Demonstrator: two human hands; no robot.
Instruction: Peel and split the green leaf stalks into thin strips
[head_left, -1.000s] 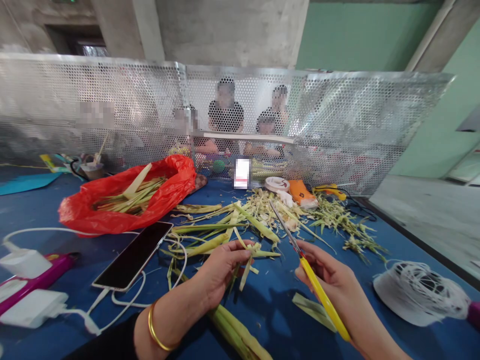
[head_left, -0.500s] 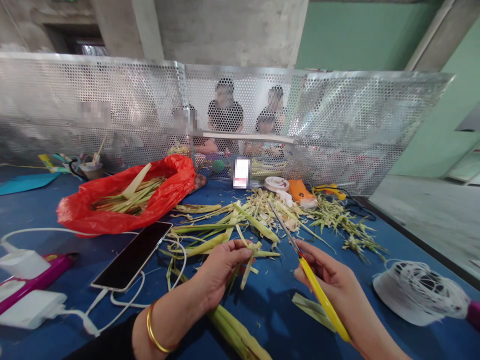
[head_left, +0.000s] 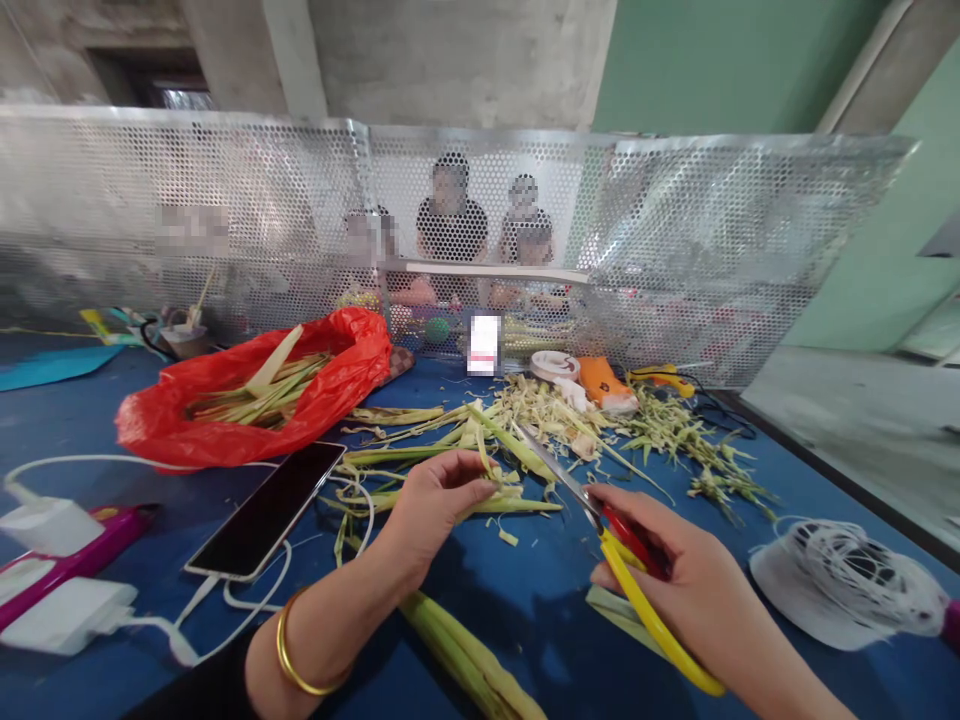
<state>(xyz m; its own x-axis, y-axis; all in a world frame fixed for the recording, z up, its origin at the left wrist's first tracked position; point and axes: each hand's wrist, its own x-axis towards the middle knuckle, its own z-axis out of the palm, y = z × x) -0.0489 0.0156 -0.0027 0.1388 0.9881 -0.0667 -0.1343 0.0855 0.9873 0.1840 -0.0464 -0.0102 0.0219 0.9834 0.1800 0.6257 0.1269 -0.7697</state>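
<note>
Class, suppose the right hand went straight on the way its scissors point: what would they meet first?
Probably the long green leaf by the tips of the scissors in the right hand, though depth is unclear from this one view.

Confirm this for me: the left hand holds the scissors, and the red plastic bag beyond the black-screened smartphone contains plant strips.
Wrong hand: the head view shows the scissors in the right hand. The red plastic bag beyond the black-screened smartphone does contain plant strips.
</note>
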